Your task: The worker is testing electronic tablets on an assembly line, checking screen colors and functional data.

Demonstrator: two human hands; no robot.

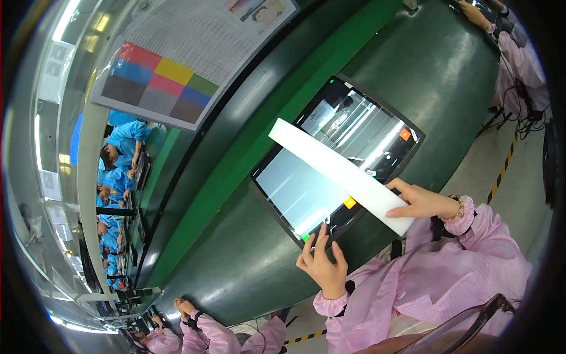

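A flat, glossy display panel [377, 133] in a dark frame lies at a slant in front of me. It reflects light streaks and bears small orange, yellow and green patches. Across its middle runs a long white foam-like bar [330, 168], hiding a band of the panel beneath. My right hand [424, 202] grips the bar's near end, thumb on one face and fingers over the edge. My left hand [324, 265] is at the panel's lower left corner, fingers spread and fingertips at the frame; whether they press on it I cannot tell.
The panel rests on a dark green curved worktop [253, 259]. A sheet with coloured squares [159, 79] hangs at upper left. People in pink sleeves sit along the bench at lower left and upper right [519, 65]. Workers in blue [127, 141] sit beyond a partition.
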